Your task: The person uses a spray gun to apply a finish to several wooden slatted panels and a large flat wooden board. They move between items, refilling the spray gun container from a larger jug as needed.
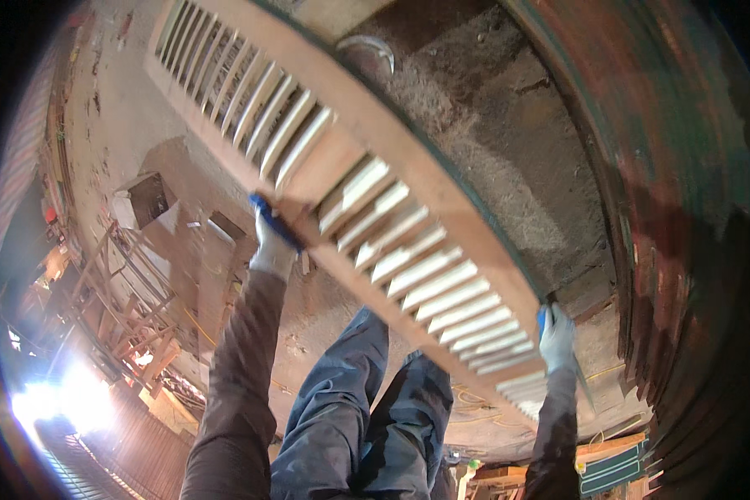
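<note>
Cannot make out any lettering, label, brand, number or sign anywhere in view. Can see pale lines on the green panel [612, 472] near the lower right rim, but cannot tell at this size whether to call them writing or plain stripes. Likewise cannot read anything on the small box [140, 201] at the left.

"What's that long, light-brown, slatted panel [321, 167] made of?"

"Wood, by its look: smooth and matt along the frame, while its pale slats [435, 282] shine brighter."

"And the white-and-blue gloves [273, 250]?"

"The white part looks like matt cloth; the blue I can't tell."

"Those blue-grey trousers [329, 417]?"

"Creased, matt cloth, as are the dark-brown sleeves [237, 375]."

"The grey-brown floor [508, 179]?"

"Rough and dull, like bare concrete."
</note>
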Demonstrator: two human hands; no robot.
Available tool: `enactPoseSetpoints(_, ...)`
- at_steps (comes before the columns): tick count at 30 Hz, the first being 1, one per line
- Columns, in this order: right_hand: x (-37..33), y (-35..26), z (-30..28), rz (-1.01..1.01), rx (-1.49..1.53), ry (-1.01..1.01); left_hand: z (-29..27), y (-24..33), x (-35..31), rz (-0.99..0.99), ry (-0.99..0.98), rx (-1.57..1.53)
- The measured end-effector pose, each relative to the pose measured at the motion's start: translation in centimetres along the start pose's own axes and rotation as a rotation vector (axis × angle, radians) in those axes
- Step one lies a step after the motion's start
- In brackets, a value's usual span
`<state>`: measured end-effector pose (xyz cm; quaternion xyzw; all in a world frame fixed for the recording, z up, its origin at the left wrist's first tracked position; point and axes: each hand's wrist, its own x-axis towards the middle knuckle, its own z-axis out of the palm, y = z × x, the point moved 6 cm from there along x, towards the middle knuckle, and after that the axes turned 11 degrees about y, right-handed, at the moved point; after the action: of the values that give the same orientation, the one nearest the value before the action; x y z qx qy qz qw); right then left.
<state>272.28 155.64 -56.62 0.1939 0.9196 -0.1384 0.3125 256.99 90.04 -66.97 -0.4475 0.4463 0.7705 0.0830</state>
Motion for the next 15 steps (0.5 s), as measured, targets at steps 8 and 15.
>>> enactPoseSetpoints(8, -23.0, -2.8, -15.1, -0.052, -0.085, 0.163, -2.9, 11.1, -25.4, -0.143, 0.241, -0.107)
enactPoseSetpoints(15, -33.1, -9.6, -33.4, 0.215, -0.201, -0.063, 3.6, 18.8, -38.1, -0.159, 0.498, -0.01)
